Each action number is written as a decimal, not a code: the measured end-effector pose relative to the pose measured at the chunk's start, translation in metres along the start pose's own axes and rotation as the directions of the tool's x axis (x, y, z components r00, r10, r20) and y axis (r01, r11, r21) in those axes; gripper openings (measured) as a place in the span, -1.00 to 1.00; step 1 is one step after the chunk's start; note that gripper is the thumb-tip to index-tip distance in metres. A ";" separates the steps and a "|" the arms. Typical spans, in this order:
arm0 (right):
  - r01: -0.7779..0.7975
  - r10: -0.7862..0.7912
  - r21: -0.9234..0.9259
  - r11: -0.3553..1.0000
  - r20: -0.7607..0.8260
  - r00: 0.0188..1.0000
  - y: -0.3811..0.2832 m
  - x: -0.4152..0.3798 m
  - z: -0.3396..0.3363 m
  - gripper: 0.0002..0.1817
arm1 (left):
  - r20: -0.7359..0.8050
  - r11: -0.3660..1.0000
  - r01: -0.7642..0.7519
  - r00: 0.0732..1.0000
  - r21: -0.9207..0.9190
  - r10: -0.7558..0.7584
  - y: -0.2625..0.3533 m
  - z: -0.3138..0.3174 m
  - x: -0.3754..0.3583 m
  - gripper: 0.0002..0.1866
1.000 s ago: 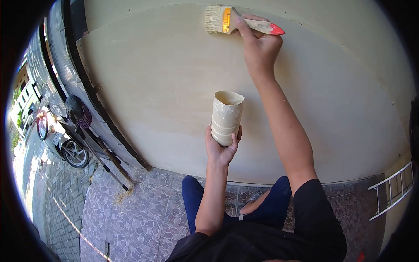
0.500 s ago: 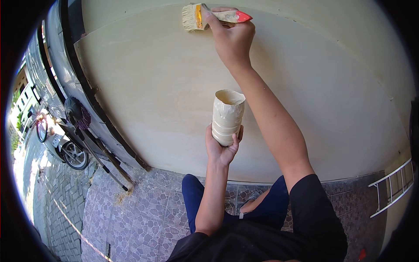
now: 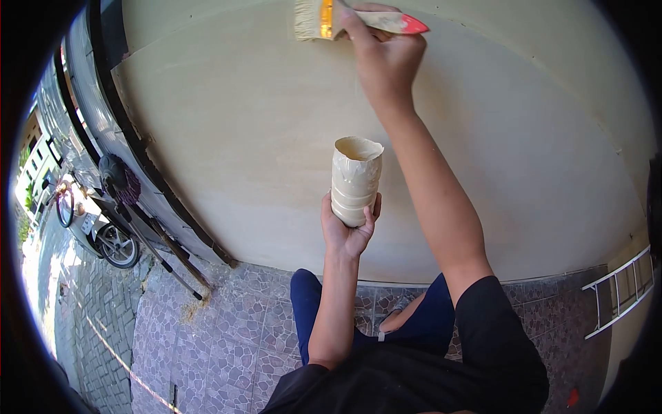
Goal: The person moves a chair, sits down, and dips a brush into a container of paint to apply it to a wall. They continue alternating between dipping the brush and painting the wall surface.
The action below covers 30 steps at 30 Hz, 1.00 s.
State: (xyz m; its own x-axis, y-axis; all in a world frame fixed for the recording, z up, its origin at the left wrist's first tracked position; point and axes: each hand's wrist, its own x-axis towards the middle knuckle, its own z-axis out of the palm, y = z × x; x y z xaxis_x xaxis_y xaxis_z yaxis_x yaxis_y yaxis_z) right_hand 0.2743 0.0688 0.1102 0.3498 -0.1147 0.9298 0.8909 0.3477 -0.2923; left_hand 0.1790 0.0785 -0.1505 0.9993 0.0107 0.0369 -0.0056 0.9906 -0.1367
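Note:
My left hand (image 3: 349,231) is wrapped round the lower part of a cut-open plastic container (image 3: 356,183), which stands upright in it, coated in cream paint. Higher up, my right hand (image 3: 389,52) grips the handle of a wide paintbrush (image 3: 331,19) with a red handle tip and a yellow band. The brush's pale bristles point left, against or very near the cream wall (image 3: 241,124); whether they touch it is hard to tell.
A white ladder (image 3: 618,293) leans at the right. Long-handled tools (image 3: 162,252) stand by the dark-edged panel on the left, and a motorbike (image 3: 114,241) is parked beyond them. Patterned tiles (image 3: 227,331) cover the floor.
My right hand and the brush have moved to the right and slightly up along the wall. My left hand and the container have shifted slightly up and left.

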 end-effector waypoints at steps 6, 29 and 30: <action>0.040 -0.040 -0.019 0.999 0.015 0.999 0.028 0.005 0.024 -0.72 | 0.010 1.000 -0.001 1.000 -0.007 0.001 -0.001 0.002 -0.005 -0.45; 0.137 -0.135 -0.021 0.990 0.070 0.988 0.004 -0.001 0.023 -0.79 | 0.019 1.000 0.021 1.000 0.007 -0.021 -0.009 -0.002 -0.006 -0.44; 0.142 -0.140 -0.024 0.990 0.064 0.988 0.007 0.000 0.023 -0.79 | 0.020 1.000 0.026 0.999 0.013 -0.027 -0.009 -0.002 -0.006 -0.44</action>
State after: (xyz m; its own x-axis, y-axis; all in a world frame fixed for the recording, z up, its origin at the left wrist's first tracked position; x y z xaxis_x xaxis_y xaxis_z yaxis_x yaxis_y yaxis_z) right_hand 0.2738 0.0926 0.1129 0.2022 -0.1024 0.9740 0.9382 0.3054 -0.1627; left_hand 0.1727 0.0692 -0.1512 0.9981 -0.0129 0.0605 0.0202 0.9922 -0.1227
